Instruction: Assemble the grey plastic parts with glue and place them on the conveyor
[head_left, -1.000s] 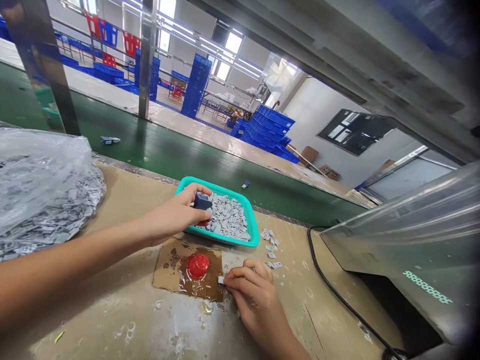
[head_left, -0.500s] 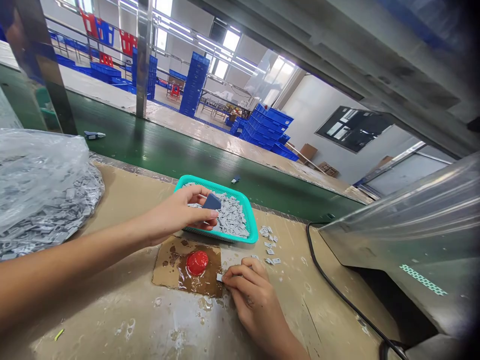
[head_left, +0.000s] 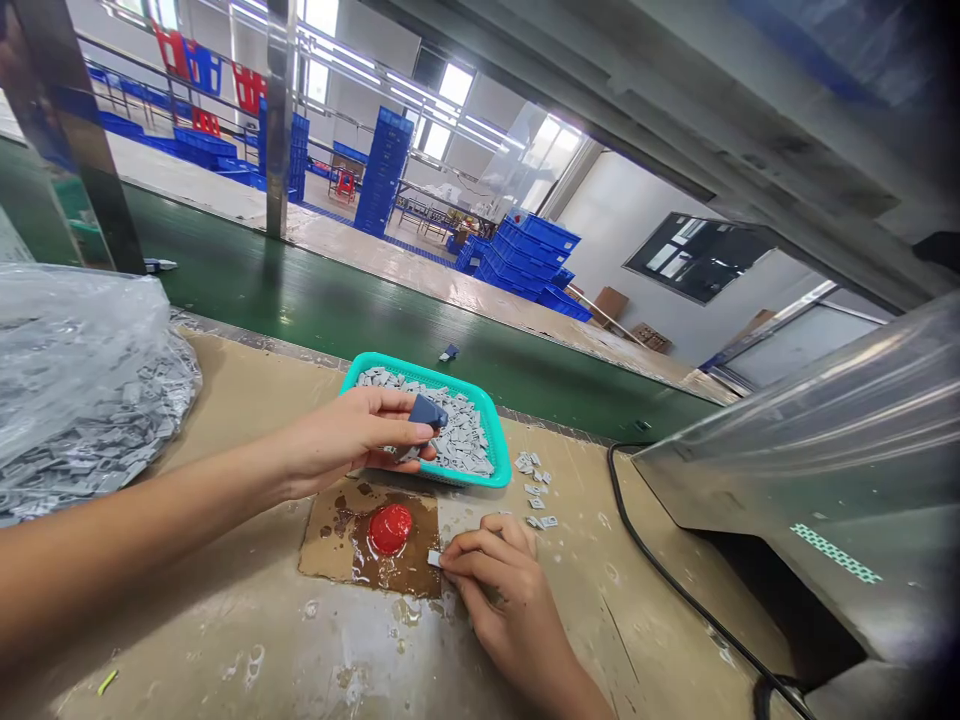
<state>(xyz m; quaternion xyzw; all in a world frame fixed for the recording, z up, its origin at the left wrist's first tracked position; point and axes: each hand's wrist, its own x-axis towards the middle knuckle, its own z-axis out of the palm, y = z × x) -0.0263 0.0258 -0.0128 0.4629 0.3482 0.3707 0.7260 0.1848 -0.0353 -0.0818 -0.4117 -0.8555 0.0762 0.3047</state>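
Between the thumb and fingers of my left hand (head_left: 375, 430) is a dark blue plastic piece (head_left: 428, 411), held over the near side of a turquoise basket (head_left: 501, 450). Small grey plastic parts (head_left: 465, 435) fill that basket. My right hand (head_left: 499, 575) pinches one small grey part (head_left: 434, 559) at the right edge of a wet cardboard piece (head_left: 319, 550). A glossy red mound (head_left: 390, 527) sits on the cardboard, with brownish liquid soaked around it. Several loose grey parts (head_left: 535, 490) lie on the table beyond my right hand.
On the left rests a clear plastic bag (head_left: 90, 390) of grey parts. A green conveyor belt (head_left: 337, 310) runs behind the table, carrying a small blue-and-white piece (head_left: 448, 353). To the right are a black cable (head_left: 652, 550) and a metal housing (head_left: 795, 450).
The dark blue piece has turned a little in my left hand. My right hand keeps its pinch at the cardboard's edge. Pieces on the belt have shifted left.
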